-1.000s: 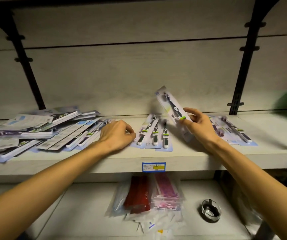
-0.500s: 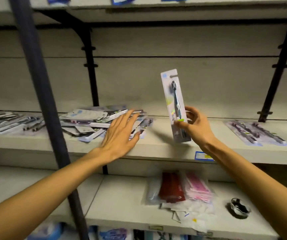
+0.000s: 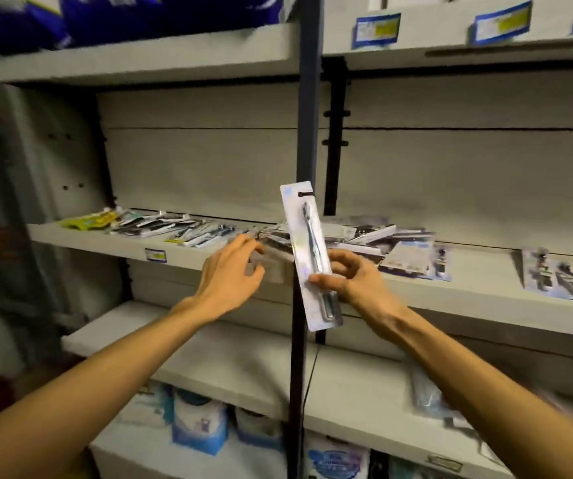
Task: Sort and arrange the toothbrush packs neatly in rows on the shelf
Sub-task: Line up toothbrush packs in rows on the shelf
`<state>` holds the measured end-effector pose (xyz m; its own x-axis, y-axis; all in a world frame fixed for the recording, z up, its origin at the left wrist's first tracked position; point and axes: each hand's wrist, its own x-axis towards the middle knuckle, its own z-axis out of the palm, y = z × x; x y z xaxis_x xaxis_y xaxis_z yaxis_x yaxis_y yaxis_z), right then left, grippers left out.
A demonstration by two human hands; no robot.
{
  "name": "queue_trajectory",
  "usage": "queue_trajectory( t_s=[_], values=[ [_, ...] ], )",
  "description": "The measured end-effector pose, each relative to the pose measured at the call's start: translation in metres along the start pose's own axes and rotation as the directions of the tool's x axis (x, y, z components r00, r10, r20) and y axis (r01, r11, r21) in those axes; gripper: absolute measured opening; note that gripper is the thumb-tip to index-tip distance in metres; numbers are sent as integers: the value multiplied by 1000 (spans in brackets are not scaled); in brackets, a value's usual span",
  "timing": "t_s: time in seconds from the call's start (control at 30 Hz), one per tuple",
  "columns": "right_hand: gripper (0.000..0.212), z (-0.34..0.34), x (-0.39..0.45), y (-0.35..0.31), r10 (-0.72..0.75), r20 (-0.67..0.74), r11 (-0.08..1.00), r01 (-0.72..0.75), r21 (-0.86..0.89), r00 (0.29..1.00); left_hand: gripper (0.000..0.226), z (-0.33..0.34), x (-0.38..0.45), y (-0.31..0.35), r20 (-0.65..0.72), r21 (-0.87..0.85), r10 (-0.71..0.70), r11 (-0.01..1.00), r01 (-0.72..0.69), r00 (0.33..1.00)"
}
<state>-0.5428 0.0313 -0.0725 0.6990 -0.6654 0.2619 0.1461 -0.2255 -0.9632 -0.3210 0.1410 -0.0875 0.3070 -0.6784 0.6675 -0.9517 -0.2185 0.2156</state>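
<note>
Since the earlier frame the view is swinging left: the dark upright post (image 3: 307, 133), which was standing well to the left, is now crossing the middle of the picture, and the toothbrush pack (image 3: 309, 254) is being carried upright in front of it. The right hand (image 3: 354, 281) is pinching the pack's lower half between thumb and curled fingers. The left hand (image 3: 233, 274) is hovering just beside it with fingers loosely spread, holding nothing, reaching towards the shelf edge.

This pack is looking light and thin: a flat card backing with a clear blister over one dark-handled brush. It is likely stiff along its length yet easy to bend or crease across the card, and the glossy face may be slippery. Taking it by the edges near the middle, or low down as now, is looking sensible; the hang-hole end at the top is the weakest part.

Behind the hands, the middle shelf (image 3: 485, 299) is carrying a loose heap of toothbrush packs (image 3: 364, 236), another scatter (image 3: 174, 226) on the left section, and two packs (image 3: 561, 278) lying flat to the right. Pale boards are looking smooth, so packs should slide easily into rows. Price labels (image 3: 376, 29) are sitting on the shelf fronts, and boxed goods (image 3: 198, 430) are filling the bottom shelf.
</note>
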Motion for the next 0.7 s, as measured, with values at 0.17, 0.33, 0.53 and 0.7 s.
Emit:
queue_trajectory(
  t_s=[0.17,0.33,0.53,0.7],
  values=[
    [48,77,65,11,162,6,987,-162,16,987,32,-4,3,-84,155,38,-212,977,209,965],
    [33,126,150,27,223,19,968,-224,113,975,25,-5,20,-151,143,-145,-307,934,327,941],
    [44,168,250,46,55,-24,978,-58,-201,998,38,1,64,-223,266,120,-264,963,240,927],
    [54,198,301,77,-74,3,864,66,-499,997,37,20,103,-271,288,156,-193,976,153,938]
  ],
)
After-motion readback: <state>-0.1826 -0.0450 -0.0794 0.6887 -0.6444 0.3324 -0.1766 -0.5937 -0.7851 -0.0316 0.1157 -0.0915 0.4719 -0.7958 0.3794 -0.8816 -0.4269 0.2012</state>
